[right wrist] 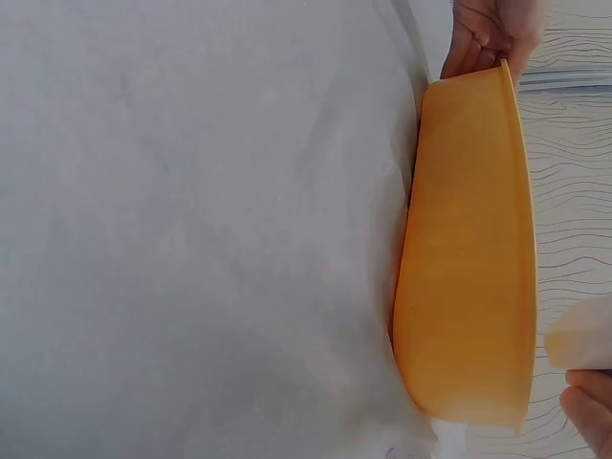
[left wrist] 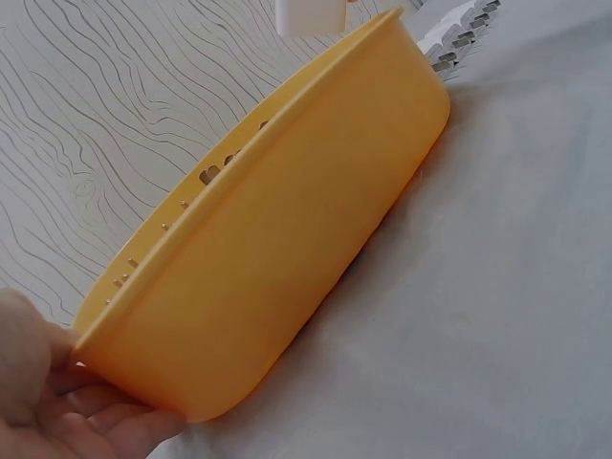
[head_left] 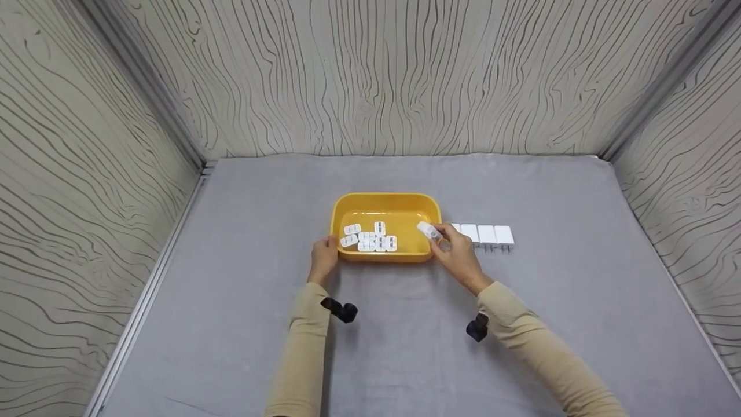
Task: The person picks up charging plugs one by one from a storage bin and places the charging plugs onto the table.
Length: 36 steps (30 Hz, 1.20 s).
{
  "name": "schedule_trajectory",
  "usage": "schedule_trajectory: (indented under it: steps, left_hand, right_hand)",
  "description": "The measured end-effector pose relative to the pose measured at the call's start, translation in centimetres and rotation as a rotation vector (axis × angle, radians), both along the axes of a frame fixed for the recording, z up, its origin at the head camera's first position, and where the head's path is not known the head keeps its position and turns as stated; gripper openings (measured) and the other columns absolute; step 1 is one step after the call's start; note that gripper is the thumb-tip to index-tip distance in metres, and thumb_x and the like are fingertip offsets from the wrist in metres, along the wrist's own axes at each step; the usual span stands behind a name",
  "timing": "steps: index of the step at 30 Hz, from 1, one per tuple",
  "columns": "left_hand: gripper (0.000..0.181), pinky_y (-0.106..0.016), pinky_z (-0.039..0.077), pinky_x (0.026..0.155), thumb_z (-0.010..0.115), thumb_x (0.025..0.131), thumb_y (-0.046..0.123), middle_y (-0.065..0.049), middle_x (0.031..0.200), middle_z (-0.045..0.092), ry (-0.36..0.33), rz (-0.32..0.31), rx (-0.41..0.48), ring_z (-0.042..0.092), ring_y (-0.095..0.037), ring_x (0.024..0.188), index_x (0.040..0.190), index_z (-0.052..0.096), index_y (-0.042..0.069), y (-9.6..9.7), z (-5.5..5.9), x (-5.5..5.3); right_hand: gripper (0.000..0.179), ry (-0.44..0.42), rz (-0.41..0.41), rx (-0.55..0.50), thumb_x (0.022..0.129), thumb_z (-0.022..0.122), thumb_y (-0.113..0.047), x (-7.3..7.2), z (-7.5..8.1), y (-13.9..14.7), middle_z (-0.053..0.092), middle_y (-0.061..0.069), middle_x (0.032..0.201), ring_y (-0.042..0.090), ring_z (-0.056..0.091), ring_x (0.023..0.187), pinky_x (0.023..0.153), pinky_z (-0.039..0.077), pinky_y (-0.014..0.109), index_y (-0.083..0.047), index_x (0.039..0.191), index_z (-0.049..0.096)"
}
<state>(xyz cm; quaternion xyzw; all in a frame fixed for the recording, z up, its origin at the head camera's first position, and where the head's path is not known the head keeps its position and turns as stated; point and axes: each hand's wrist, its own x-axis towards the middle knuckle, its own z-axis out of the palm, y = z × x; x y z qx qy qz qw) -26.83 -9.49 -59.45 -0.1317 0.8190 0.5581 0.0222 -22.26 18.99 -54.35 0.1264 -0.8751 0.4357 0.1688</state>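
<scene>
A yellow plastic basin [head_left: 385, 257] stands on the cloth-covered table. My left hand [head_left: 325, 255] grips its left end, the thumb at the rim and the fingers against the outer wall, as the left wrist view shows. Inside, several white plug adapters [head_left: 367, 245] lie toward the left with their prongs up. Over the basin's right rim, my right hand [head_left: 460, 258] holds another white plug adapter [head_left: 428, 230] between thumb and fingers, tilted. In the right wrist view this adapter [right wrist: 581, 333] appears above the rim, partly cut off by the frame's edge.
To the right of the basin, several white plug adapters [head_left: 487, 234] stand in a row, prongs toward me, partly hidden by my right hand. Grey cloth [head_left: 399, 336] covers the table. Wood-patterned panels [head_left: 376, 75] enclose the back and sides.
</scene>
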Motion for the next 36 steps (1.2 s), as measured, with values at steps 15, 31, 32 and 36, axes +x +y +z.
schedule_trajectory:
  steps: [15,31,32,36]
  left_hand:
    - [0.035,-0.018,0.028,0.058,0.038,0.103,0.013,-0.003,0.069,0.04,0.013,0.011,-0.059,0.038,-0.015,0.068,0.069,0.046,0.005,1.2,4.4,2.6]
    - [0.048,-0.036,0.044,0.067,0.041,0.101,0.044,-0.008,0.075,0.056,0.066,-0.001,-0.036,0.047,-0.019,0.07,0.074,0.057,0.008,-0.7,-6.2,-2.9]
    - [0.049,-0.034,0.042,0.063,0.041,0.101,0.047,-0.005,0.071,0.053,0.104,-0.001,-0.045,0.046,-0.018,0.067,0.071,0.056,0.011,-0.8,-7.3,-3.4]
    - [0.053,-0.029,0.035,0.056,0.036,0.099,0.057,0.0,0.066,0.049,0.166,-0.015,-0.071,0.041,-0.015,0.061,0.067,0.052,0.017,-1.0,-9.7,-4.2]
  right_hand:
    - [0.026,0.03,-0.029,-0.038,0.082,0.068,0.004,0.7,-0.3,1.7,0.069,0.022,0.111,0.036,0.067,0.105,0.091,0.053,0.04,0.007,0.107,0.061]
    - [0.026,0.053,-0.053,0.013,0.079,0.07,0.005,1.4,-1.0,3.6,0.069,0.019,0.113,0.035,0.067,0.104,0.09,0.053,0.04,0.005,0.104,0.062]
    - [0.026,0.066,-0.05,0.017,0.079,0.07,0.006,1.4,-1.1,3.8,0.069,0.02,0.113,0.035,0.067,0.104,0.09,0.053,0.04,0.006,0.104,0.062]
    - [0.027,0.112,-0.05,0.042,0.076,0.071,0.007,1.6,-1.5,4.4,0.071,0.019,0.11,0.034,0.068,0.102,0.088,0.054,0.034,0.005,0.102,0.063]
